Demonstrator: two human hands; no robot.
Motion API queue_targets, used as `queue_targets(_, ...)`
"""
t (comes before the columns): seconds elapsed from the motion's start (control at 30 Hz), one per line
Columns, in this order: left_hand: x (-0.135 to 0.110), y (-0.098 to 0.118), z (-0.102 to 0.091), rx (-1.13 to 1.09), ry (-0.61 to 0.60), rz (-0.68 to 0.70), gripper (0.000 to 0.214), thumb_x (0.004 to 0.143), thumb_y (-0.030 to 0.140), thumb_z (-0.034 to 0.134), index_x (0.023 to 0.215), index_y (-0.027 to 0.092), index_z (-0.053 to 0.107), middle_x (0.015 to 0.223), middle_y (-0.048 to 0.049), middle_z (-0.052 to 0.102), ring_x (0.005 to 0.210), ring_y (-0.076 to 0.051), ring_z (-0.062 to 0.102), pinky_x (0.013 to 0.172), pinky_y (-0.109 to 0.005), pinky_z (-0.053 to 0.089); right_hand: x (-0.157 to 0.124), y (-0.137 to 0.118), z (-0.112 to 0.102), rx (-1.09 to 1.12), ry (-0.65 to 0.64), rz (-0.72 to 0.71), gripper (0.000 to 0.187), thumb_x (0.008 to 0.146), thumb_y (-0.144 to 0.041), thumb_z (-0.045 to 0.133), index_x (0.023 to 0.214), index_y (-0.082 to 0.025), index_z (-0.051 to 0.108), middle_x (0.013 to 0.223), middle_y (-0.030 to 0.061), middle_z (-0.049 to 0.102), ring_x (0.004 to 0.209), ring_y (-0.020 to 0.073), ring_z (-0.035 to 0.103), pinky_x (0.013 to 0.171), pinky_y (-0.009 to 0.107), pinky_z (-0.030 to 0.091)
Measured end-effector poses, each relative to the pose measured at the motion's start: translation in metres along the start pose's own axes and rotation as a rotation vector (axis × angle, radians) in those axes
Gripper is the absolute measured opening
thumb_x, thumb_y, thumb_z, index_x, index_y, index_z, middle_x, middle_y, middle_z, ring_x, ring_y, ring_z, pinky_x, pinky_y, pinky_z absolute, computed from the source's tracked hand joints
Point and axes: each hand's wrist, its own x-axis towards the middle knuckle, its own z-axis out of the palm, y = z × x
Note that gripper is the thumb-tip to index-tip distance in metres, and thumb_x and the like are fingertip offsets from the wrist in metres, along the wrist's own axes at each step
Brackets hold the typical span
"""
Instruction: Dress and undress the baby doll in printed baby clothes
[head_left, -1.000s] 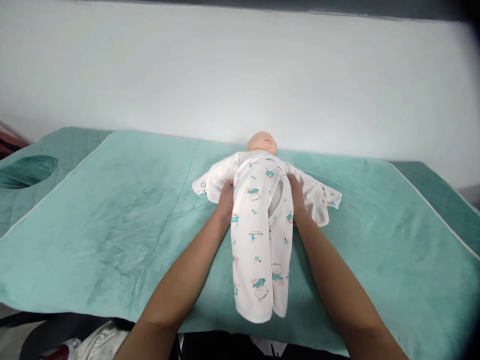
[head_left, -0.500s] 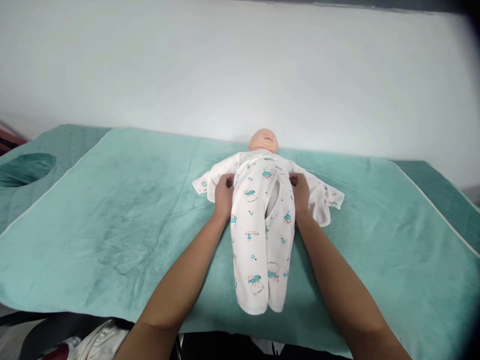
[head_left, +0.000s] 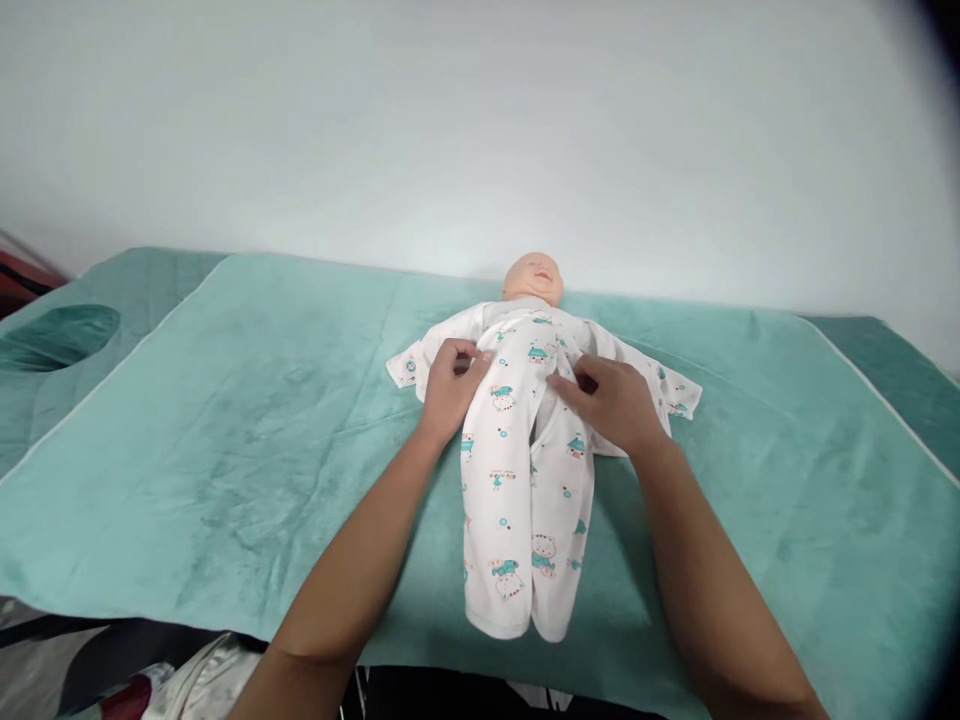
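Observation:
A baby doll (head_left: 533,277) lies on its back on a teal towel (head_left: 247,440), dressed in a white romper (head_left: 517,500) with small teal prints. My left hand (head_left: 452,385) rests on the doll's left side at the chest, fingers curled and pinching the romper's fabric. My right hand (head_left: 611,400) lies over the doll's belly, fingers reaching to the open front seam of the romper and touching the cloth there. The romper's legs hang flat toward the table's near edge.
The towel covers a darker teal padded table (head_left: 900,380) with a face hole (head_left: 56,335) at far left. A white wall (head_left: 480,130) stands directly behind. Cloth and dark items (head_left: 180,685) lie below the near edge.
Both hands have moved from the doll's flanks onto its front: the right slid inward over the belly to the front seam, the left shifted up to the chest fabric.

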Motion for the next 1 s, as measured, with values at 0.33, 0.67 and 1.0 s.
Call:
queue_targets(0.33, 0.001, -0.002, -0.004, 0.036, -0.083, 0.116, 0.028, 0.091, 0.036, 0.059, 0.071, 0.02, 0.048, 0.099, -0.003, 0.062, 0.089, -0.015, 0.056, 0.074, -0.027, 0.043, 0.0, -0.018, 0.017, 0.162, 0.18, -0.156, 0.036, 0.1, -0.036, 0.048, 0.07, -0.021, 0.036, 0.068, -0.0019, 0.044, 0.063, 0.0125, 0.041, 0.062, 0.029, 0.031)
queue_targets(0.67, 0.005, -0.014, 0.004, 0.04, 0.116, 0.008, 0.03, 0.09, 0.029, 0.057, 0.067, 0.021, 0.04, 0.067, 0.0044, 0.045, 0.067, -0.013, 0.043, 0.066, -0.027, 0.035, 0.024, -0.006, 0.023, 0.38, 0.278, -0.019, 0.02, 0.097, -0.039, 0.053, 0.087, -0.022, 0.056, 0.085, 0.0013, 0.059, 0.08, 0.0163, 0.055, 0.071, 0.029, 0.044)
queue_targets(1.0, -0.005, -0.006, 0.007, -0.043, 0.146, -0.008, 0.027, 0.089, 0.03, 0.058, 0.068, 0.021, 0.044, 0.089, 0.0006, 0.07, 0.079, -0.014, 0.058, 0.074, -0.027, 0.042, 0.127, -0.015, 0.022, -0.082, -0.208, -0.103, 0.017, 0.079, -0.034, 0.071, 0.079, -0.018, 0.063, 0.088, 0.0041, 0.064, 0.082, 0.019, 0.053, 0.072, 0.031, 0.037)
